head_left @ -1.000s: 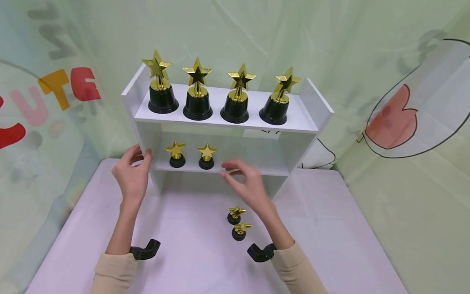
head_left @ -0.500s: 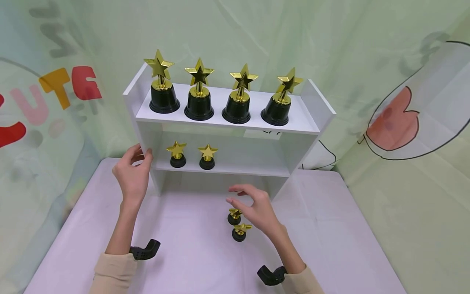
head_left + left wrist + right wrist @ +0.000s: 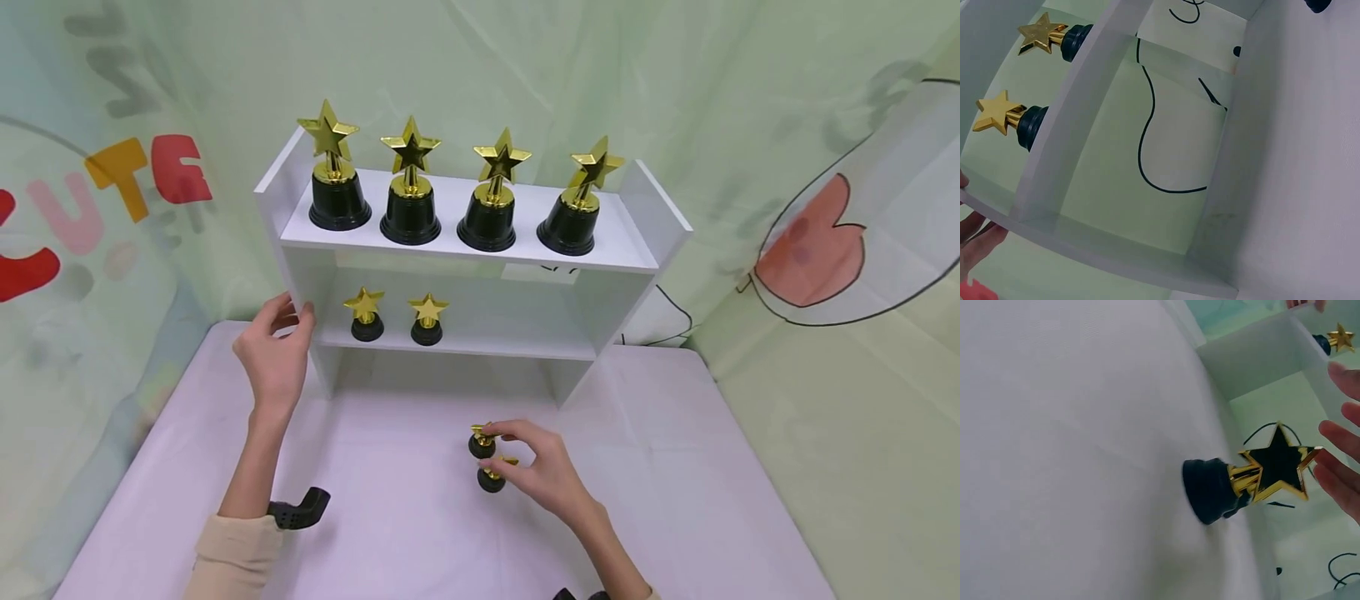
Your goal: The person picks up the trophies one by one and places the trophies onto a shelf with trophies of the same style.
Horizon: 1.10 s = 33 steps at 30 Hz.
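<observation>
A white shelf unit (image 3: pixel 517 340) stands on the table. My left hand (image 3: pixel 276 367) holds the front edge of its left side panel, thumb on one face and fingers on the other. My right hand (image 3: pixel 546 468) is at two small gold star trophies with black bases on the table, thumb and fingers apart. Its fingertips are close to the stars of the rear trophy (image 3: pixel 482 448) and the front trophy (image 3: pixel 491 482), partly covering both. In the right wrist view, the fingers (image 3: pixel 1341 440) reach beside one trophy's star (image 3: pixel 1280 467); any contact is unclear.
Two more small trophies, a left one (image 3: pixel 366 325) and a right one (image 3: pixel 427 331), stand on the middle shelf. Several large star trophies (image 3: pixel 412 218) line the top shelf. A printed cloth (image 3: pixel 480 67) hangs behind, and white cloth (image 3: pixel 405 500) covers the table.
My right hand has come down from the middle shelf towards the front, to the two small trophies on the table. The left hand keeps its place on the side panel.
</observation>
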Available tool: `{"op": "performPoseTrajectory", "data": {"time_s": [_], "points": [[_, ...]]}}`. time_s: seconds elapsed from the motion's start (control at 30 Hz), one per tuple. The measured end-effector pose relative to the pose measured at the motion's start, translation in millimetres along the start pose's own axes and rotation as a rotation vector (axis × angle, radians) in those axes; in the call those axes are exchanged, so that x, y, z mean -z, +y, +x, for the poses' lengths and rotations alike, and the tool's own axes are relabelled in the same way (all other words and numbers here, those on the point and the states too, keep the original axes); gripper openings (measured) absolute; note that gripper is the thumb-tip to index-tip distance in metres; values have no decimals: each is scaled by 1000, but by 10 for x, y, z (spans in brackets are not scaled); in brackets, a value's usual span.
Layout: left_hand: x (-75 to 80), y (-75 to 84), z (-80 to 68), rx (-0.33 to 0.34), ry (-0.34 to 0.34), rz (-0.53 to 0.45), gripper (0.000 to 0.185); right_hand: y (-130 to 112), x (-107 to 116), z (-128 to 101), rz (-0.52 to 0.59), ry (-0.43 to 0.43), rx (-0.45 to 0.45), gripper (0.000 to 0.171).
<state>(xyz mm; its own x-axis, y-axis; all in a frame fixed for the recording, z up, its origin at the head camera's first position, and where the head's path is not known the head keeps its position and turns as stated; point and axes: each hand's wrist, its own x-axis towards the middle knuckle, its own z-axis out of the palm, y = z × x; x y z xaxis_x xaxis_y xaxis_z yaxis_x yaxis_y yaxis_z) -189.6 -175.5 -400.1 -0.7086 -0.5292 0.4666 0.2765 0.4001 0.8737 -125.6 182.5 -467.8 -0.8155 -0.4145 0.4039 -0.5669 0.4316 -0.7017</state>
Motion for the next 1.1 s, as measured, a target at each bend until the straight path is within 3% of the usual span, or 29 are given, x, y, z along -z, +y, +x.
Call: {"op": "performPoseTrajectory", "data": {"time_s": [0.17,0.4,0.7,1.1], "points": [[-5,4,1,3,0,5,28,48,-23,-147,10,-8,-102,37],[-11,11,4,3,-6,6,29,170,-100,-285,-6,-17,-111,38],[-8,16,-13,-4,-1,-15,27,253,-180,-335,59,-28,-226,36],[-5,17,-9,3,0,-6,28,451,-264,-390,75,31,-106,27]]}}
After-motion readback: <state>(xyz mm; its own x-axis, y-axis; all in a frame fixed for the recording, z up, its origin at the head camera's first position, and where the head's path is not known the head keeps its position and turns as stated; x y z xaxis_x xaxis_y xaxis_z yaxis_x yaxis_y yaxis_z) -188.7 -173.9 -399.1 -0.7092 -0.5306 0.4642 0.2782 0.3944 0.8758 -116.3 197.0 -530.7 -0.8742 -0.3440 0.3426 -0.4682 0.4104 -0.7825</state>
